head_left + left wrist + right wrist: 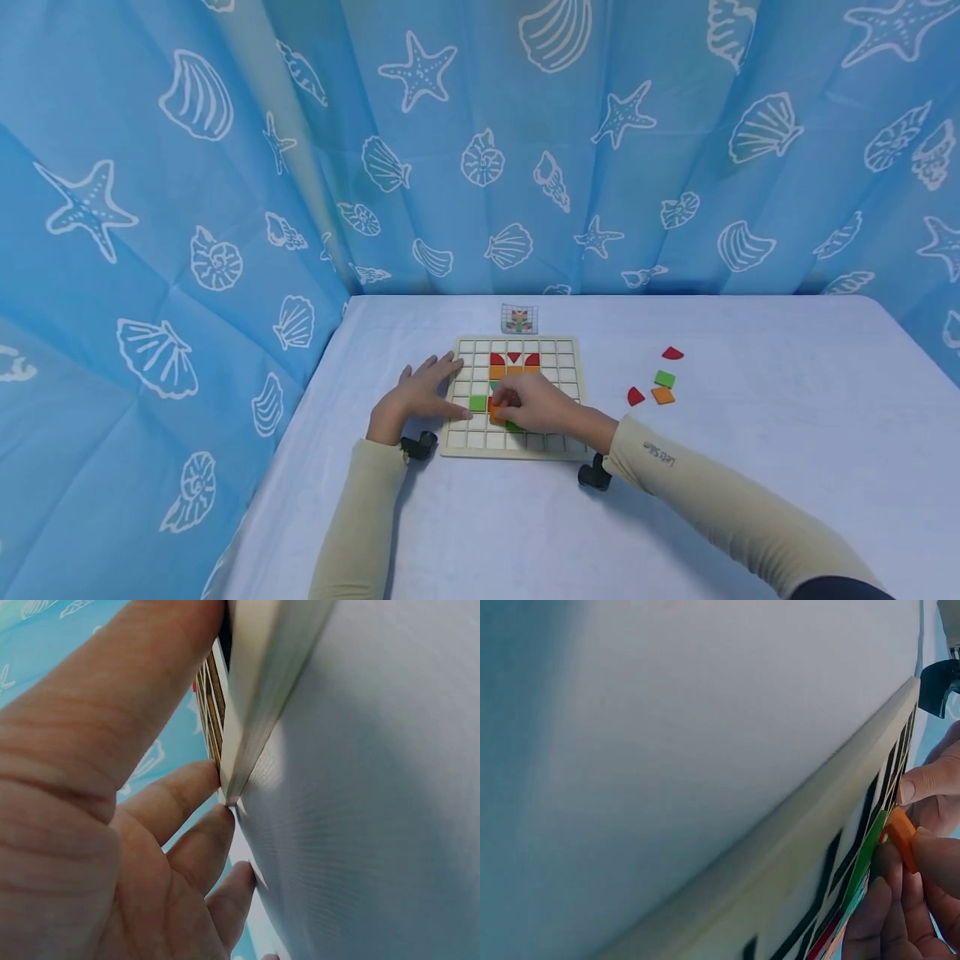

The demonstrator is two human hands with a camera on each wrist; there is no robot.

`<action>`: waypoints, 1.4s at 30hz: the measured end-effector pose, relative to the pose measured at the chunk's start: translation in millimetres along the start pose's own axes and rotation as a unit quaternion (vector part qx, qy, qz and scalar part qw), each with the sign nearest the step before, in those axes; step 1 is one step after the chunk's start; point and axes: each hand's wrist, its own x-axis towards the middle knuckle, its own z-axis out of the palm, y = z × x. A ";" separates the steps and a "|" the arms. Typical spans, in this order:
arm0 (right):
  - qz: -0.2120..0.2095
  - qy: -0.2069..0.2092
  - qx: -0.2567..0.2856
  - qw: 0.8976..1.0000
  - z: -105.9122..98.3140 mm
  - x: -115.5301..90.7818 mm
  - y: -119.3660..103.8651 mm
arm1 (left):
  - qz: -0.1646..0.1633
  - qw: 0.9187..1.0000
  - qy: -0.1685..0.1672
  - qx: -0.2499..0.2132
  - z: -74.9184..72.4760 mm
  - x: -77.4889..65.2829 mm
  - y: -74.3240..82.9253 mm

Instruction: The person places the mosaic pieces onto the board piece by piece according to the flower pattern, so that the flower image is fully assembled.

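A pale grid board (513, 455) lies on the table, its cells partly filled with red, orange and green tiles. Over its lower middle, my right hand (538, 403) pinches an orange tile (901, 836) between thumb and finger. The tile is tilted, close to the board's surface; the hand hides several cells. My left hand (422, 395) rests at the board's left edge with fingers spread, the thumb reaching over the rim near a green square tile (477, 403). Red quarter-round tiles (532, 359) flank a red triangle tile (513, 357) above an orange row.
A small picture card (520, 318) with a coloured pattern lies behind the board. Right of the board are loose pieces: two red ones (672, 353), a green tile (664, 379) and an orange tile (663, 395). A blue curtain (480, 208) hangs behind the white-covered table (787, 433).
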 end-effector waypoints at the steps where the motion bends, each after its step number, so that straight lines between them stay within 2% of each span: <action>1: 0.002 -0.001 0.000 1.000 0.9 0.3 0.0 | 0.000 1.000 0.000 0.000 -0.1 0.2 -0.1; 11: 0.043 -0.007 -0.015 0.999 4.2 2.0 -4.4 | 0.005 1.000 -0.002 -0.004 -1.2 1.4 -0.2; 18: 0.041 -0.021 -0.072 0.996 6.0 1.9 -3.2 | 0.008 1.000 0.001 0.001 -1.7 2.0 0.9; 26: 0.041 -0.026 -0.061 0.997 5.7 1.4 -2.7 | 0.010 1.000 0.000 -0.002 0.3 5.0 -1.0; 37: 0.039 -0.030 -0.053 0.997 5.2 5.0 -1.0 | 0.004 1.000 0.003 0.003 -3.4 1.5 0.7; 42: 0.045 -0.045 -0.047 0.997 5.5 4.8 0.1 | 0.004 1.000 -0.001 0.002 -0.9 0.9 -0.2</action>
